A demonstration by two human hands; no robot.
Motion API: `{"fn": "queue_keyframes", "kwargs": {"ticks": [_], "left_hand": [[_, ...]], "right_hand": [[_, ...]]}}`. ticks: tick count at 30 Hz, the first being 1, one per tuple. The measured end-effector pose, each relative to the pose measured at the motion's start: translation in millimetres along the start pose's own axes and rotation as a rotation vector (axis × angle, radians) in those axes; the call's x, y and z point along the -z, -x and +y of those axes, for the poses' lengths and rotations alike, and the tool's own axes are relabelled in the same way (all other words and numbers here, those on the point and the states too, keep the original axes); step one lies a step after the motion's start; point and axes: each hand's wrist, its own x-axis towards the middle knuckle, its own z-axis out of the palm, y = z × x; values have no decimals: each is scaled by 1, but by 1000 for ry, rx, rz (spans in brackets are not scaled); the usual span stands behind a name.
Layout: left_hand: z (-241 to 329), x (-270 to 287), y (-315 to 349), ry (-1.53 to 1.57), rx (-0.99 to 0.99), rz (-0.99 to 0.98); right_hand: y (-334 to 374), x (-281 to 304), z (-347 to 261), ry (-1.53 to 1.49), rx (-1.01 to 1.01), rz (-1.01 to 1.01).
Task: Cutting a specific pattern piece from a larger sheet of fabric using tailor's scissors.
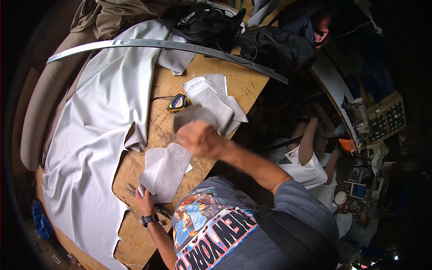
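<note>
My right hand (198, 138) is closed on a grey cut piece of fabric (191, 116), blurred by motion, above the wooden table (164, 128). Nearer to me, my left hand (145, 202), with a dark watch on its wrist, pinches the edge of a white-and-grey cut fabric piece (170, 170), which is partly folded over. Scissors (131, 190) lie under and beside that hand, their blades pointing left and their dark handles showing on its other side. Beyond my right hand is a loose pile of similar cut pieces (210, 93).
A large white sheet of material (92, 144) drapes over the table's left side. A yellow-and-black tape measure (178, 102) lies near the pile. Across the far end runs a long metal straightedge (135, 43), with black bags (274, 47) behind it. A beige roll (42, 108) stands at left.
</note>
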Motion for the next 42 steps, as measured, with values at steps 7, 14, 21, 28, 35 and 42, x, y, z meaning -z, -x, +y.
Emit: {"fn": "queue_keyframes", "kwargs": {"ticks": [7,14,21,28,35,42], "left_hand": [[-4,4,1,53,-18,-24],[2,-1,2,30,-26,-11],[-3,1,0,6,-24,10],[8,-3,3,-3,-20,1],[2,-2,2,34,-16,9],[-16,14,-10,-222,71,8]], "right_hand": [[26,-133,-75,-462,33,-65],[70,-45,97,274,-678,170],[97,-23,143,125,-828,-27],[36,7,78,-512,-714,208],[-36,-18,-23,-1161,-274,-123],[-2,-85,-24,-921,-357,-447]]}}
